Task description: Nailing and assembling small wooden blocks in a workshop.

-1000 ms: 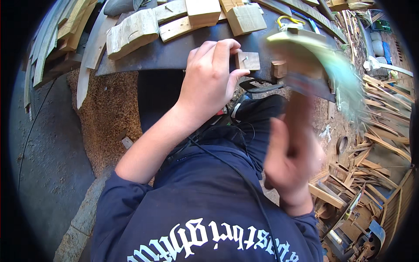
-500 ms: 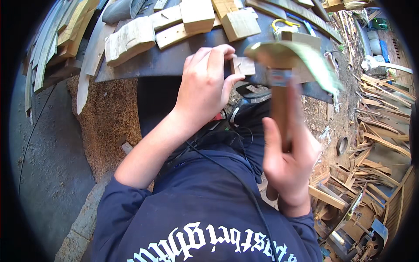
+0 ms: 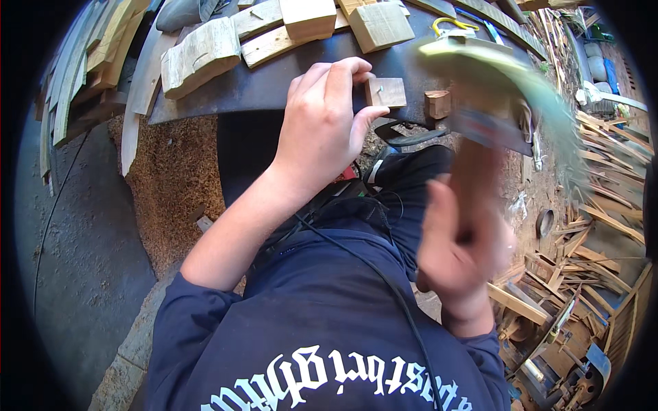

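At the lower edge of the view, nearest, a dark shirt (image 3: 288, 294) with pale lettering and a black cable (image 3: 375, 268) across it. Beyond, on the right, a blurred right hand (image 3: 466, 250), closed around the wooden handle of a hammer (image 3: 484, 130); curved, pale greenish hammer head, also blurred, in front of the near right corner of the surface. Contact there: cannot tell. Toward the middle, a left hand (image 3: 325, 109), back upward, grasping the left side of a small wooden block (image 3: 392, 94) between thumb and bent fingers. For the block, a place at the near edge of the dark surface (image 3: 253, 92), right of centre, with a nail (image 3: 380, 90) standing out of it. Just right, at the same edge, a second small block (image 3: 437, 104), apart from the first. Toward the far edge, left to right: a thick rough-sided block (image 3: 200, 60), a pale squared block (image 3: 310, 19) and another squared block (image 3: 381, 27). Near the far right corner, a yellow loop (image 3: 455, 26). At the left edge, long boards (image 3: 75, 82).
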Available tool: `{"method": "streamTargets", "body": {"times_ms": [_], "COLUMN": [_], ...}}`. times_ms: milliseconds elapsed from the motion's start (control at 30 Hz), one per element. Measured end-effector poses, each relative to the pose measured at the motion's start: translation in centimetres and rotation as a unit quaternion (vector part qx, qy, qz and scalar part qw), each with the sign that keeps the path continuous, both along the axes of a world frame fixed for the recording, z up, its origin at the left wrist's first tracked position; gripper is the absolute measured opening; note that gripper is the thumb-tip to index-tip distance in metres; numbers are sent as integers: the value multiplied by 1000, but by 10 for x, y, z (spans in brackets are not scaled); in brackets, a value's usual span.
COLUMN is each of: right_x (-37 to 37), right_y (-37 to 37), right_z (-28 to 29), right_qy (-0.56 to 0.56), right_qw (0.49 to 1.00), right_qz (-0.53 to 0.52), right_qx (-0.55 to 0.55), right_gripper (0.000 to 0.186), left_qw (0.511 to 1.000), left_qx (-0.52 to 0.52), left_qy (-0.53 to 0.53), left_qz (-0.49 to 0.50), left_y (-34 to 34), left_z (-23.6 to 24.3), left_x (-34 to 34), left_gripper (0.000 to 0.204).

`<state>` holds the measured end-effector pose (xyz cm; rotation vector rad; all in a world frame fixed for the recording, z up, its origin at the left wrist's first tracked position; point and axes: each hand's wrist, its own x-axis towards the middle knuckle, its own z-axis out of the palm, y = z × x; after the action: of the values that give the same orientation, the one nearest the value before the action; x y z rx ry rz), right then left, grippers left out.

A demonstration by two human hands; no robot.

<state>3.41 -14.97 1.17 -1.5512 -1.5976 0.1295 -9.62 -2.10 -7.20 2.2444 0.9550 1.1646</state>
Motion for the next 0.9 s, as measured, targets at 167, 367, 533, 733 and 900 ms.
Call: {"method": "streamTargets", "body": {"times_ms": [167,367,533,733,900], "right_x": [7,10,11,20,25], "right_y": [-4,-15,-34,-36,-32], "right_z": [15,27,13,7,2], "right_qy": [-15,50,180,266,232], "right_qw": [985,983,963,934,950], "right_qz": [32,-42,-71,-82,-79], "right_qx": [-171,-172,-189,-223,-195], "right_gripper": [70,66,66,63,61], "left_qw": [999,1000,967,907,969], "left_qx": [-20,-6,-235,-372,-225], "left_qy": [30,12,-91,-185,-98], "left_qz": [0,-12,-36,-75,-35], "left_y": [-2,1,4,18,8], "left_z": [0,2,15,16,11], "left_x": [-4,-9,-15,-22,-11], "left_gripper": [52,43,38,35,52]}}
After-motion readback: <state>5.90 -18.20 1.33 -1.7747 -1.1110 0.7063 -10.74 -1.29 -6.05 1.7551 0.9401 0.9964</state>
